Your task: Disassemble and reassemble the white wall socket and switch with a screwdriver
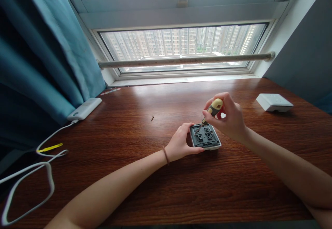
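A square wall switch module (pixel 211 141), dark grey on top with a white rim, lies on the brown wooden table. My left hand (pixel 181 142) grips it from the left, thumb along the near edge and fingers at the far left corner. Above it, my right hand (pixel 229 116) is closed round the yellow and grey handle of a screwdriver (pixel 214 107). The screwdriver is tilted, its shaft pointing down and left to the module's left part. Whether the tip sits in a screw is too small to tell. A small brass-coloured screw (pixel 152 118) lies on the table, left of the module.
A second white square box-like piece (pixel 275 102) lies at the right back. On the left are a white power strip (pixel 85 108), its looping white cable (pixel 52 184) and a yellow strip (pixel 50 148). A blue curtain (pixel 64 49) hangs at the left; a window with a rail (pixel 181 61) is behind.
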`<state>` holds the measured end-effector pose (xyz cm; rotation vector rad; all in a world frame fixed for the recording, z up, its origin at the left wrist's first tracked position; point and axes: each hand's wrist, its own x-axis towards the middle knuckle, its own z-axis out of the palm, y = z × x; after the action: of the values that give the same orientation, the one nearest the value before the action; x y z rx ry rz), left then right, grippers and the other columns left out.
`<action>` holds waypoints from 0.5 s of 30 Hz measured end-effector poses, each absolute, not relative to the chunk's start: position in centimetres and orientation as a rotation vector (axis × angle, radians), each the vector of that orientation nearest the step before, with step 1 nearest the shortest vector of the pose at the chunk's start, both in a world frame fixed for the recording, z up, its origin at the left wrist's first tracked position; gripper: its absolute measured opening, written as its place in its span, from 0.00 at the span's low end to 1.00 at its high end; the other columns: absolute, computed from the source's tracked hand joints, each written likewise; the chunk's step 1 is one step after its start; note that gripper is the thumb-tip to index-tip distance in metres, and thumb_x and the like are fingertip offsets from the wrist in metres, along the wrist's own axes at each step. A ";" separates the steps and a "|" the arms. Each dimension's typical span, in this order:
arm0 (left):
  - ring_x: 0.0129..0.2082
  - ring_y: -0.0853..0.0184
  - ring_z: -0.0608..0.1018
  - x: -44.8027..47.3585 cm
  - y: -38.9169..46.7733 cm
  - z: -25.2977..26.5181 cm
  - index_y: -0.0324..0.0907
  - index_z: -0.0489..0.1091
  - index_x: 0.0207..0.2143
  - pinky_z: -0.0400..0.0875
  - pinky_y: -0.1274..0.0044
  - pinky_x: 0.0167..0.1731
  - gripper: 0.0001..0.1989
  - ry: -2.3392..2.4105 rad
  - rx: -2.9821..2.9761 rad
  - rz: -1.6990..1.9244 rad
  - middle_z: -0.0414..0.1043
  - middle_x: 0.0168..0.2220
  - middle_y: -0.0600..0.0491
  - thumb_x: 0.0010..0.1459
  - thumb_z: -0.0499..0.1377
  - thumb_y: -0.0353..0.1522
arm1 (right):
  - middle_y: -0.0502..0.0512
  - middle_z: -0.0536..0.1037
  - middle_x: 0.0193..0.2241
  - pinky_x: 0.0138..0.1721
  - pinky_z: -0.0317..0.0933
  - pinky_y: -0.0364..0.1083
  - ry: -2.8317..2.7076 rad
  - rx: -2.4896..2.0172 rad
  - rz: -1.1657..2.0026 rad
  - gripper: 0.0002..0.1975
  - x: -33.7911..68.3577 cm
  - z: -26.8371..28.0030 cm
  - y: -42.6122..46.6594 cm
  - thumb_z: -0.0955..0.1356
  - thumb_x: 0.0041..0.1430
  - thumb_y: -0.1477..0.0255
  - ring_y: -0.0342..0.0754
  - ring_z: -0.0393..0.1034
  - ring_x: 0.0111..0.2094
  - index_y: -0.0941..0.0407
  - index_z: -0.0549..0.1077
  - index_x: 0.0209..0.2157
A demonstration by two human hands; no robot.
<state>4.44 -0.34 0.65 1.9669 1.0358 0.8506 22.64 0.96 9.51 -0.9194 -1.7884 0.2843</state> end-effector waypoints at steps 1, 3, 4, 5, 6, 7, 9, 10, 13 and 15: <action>0.50 0.54 0.67 4.4 -0.3 0.7 0.43 0.58 0.52 0.62 0.61 0.52 0.40 1.038 1.973 0.845 0.62 0.50 0.45 0.37 0.68 0.43 | 0.46 0.71 0.26 0.17 0.60 0.39 -1.766 -0.914 0.321 0.16 22.4 9.3 0.9 0.71 0.48 0.74 0.37 0.62 0.19 0.53 0.61 0.38; 0.50 0.54 0.67 4.4 -0.3 0.7 0.43 0.57 0.52 0.62 0.61 0.51 0.40 1.043 1.982 0.840 0.62 0.50 0.45 0.37 0.68 0.43 | 0.47 0.72 0.28 0.16 0.59 0.39 -1.766 -0.869 0.478 0.20 22.1 9.2 0.9 0.69 0.51 0.75 0.37 0.62 0.19 0.52 0.60 0.45; 0.50 0.54 0.68 4.4 -0.3 0.7 0.43 0.57 0.52 0.63 0.61 0.51 0.40 1.043 1.985 0.838 0.62 0.50 0.45 0.37 0.68 0.43 | 0.47 0.72 0.28 0.15 0.59 0.38 -1.777 -0.846 0.554 0.22 22.2 9.3 0.9 0.68 0.52 0.75 0.37 0.62 0.18 0.52 0.59 0.48; 0.49 0.54 0.68 4.4 -0.3 0.7 0.43 0.57 0.52 0.63 0.61 0.50 0.40 1.043 1.987 0.838 0.63 0.50 0.45 0.37 0.68 0.43 | 0.47 0.71 0.29 0.15 0.59 0.38 -1.801 -0.827 0.625 0.23 22.3 9.6 1.0 0.68 0.53 0.74 0.36 0.62 0.18 0.51 0.58 0.50; 0.49 0.55 0.68 4.4 -0.3 0.7 0.44 0.57 0.53 0.63 0.61 0.50 0.41 1.041 1.990 0.839 0.63 0.49 0.45 0.37 0.68 0.43 | 0.47 0.71 0.29 0.15 0.60 0.38 -1.839 -0.809 0.699 0.24 22.6 10.0 1.1 0.67 0.54 0.74 0.36 0.63 0.18 0.51 0.58 0.52; 0.49 0.55 0.68 4.3 -0.3 0.7 0.44 0.57 0.53 0.63 0.61 0.50 0.41 1.042 1.992 0.841 0.63 0.50 0.45 0.37 0.68 0.43 | 0.48 0.71 0.31 0.16 0.62 0.38 -1.881 -0.792 0.782 0.24 23.0 10.4 1.2 0.67 0.55 0.74 0.36 0.64 0.18 0.51 0.58 0.53; 0.50 0.54 0.68 4.3 -0.3 0.6 0.44 0.57 0.53 0.63 0.61 0.51 0.41 1.046 1.994 0.844 0.62 0.50 0.45 0.37 0.68 0.43 | 0.53 0.70 0.38 0.20 0.67 0.40 -1.954 -0.758 0.973 0.26 23.8 11.5 1.3 0.65 0.57 0.74 0.38 0.69 0.22 0.51 0.55 0.56; 0.50 0.54 0.67 4.3 -0.3 0.6 0.44 0.57 0.53 0.63 0.61 0.51 0.41 1.048 1.994 0.844 0.62 0.50 0.45 0.36 0.68 0.43 | 0.56 0.69 0.43 0.22 0.68 0.41 -1.979 -0.745 1.058 0.27 24.3 12.0 1.3 0.64 0.58 0.74 0.39 0.70 0.25 0.51 0.53 0.57; 0.50 0.54 0.67 4.4 -0.3 0.6 0.44 0.57 0.53 0.62 0.62 0.51 0.41 1.043 1.987 0.839 0.62 0.51 0.45 0.37 0.68 0.43 | 0.59 0.68 0.47 0.20 0.68 0.42 -2.011 -0.766 1.141 0.25 25.2 13.0 1.3 0.62 0.59 0.73 0.39 0.70 0.23 0.52 0.53 0.58; 0.51 0.54 0.67 4.4 -0.3 0.6 0.44 0.57 0.53 0.62 0.62 0.52 0.41 1.041 1.982 0.842 0.62 0.51 0.45 0.37 0.68 0.43 | 0.54 0.73 0.37 0.14 0.62 0.39 -2.005 -0.839 1.020 0.22 25.3 13.1 1.2 0.65 0.57 0.72 0.35 0.64 0.16 0.54 0.60 0.53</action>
<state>4.39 -0.31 0.60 1.9816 1.0407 0.8423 25.26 1.25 13.05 -0.8386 -2.0052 1.0198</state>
